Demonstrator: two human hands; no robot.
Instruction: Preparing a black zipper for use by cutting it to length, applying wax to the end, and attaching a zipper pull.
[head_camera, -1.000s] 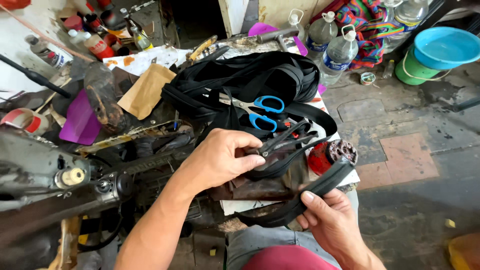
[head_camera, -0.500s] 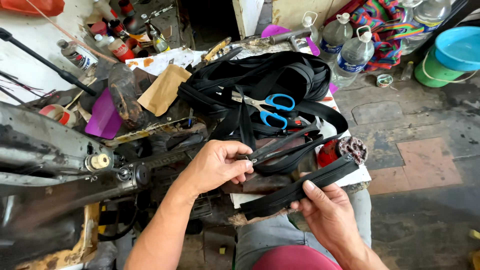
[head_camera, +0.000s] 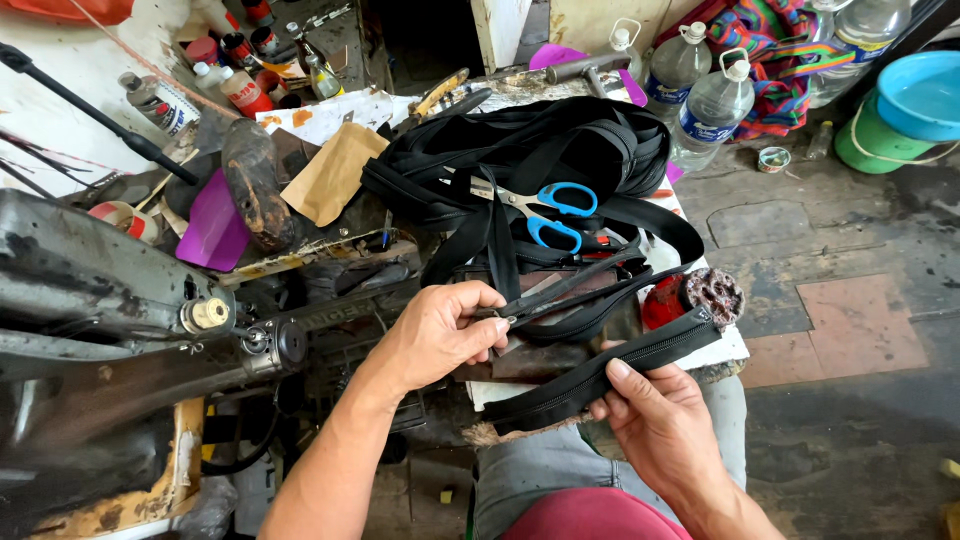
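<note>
Zipper tape (head_camera: 610, 365), black and heavy, is held low in the frame, between the tabletop (head_camera: 730, 345) edge and the lap. Far left, a dark, worn sewing machine (head_camera: 110, 300) is seen, with a purple plastic sheet (head_camera: 212, 228) and a brown paper envelope (head_camera: 335, 172) beyond it. Next, the left hand (head_camera: 440, 330) is closed in a pinch on the near end of a thin black strap (head_camera: 575, 290), where a small metal piece, too small to identify, shows at the fingertips. Behind it, a heap of black webbing (head_camera: 560, 150) lies on the tabletop, with blue-handled scissors (head_camera: 548, 212) resting on top. Further right, the right hand (head_camera: 655, 420) is closed on the zipper tape, thumb pressed along its upper face, the tape running up and right toward a red object (head_camera: 665, 300). Clear plastic bottles (head_camera: 700, 100) and a blue basin (head_camera: 920, 90) stand on the floor at far right. Judged step: strap end and zipper tape are being brought together for matching or fitting; the two are near but apart. The next move would call for a steady pinch by the left hand and exact alignment of the ends.
</note>
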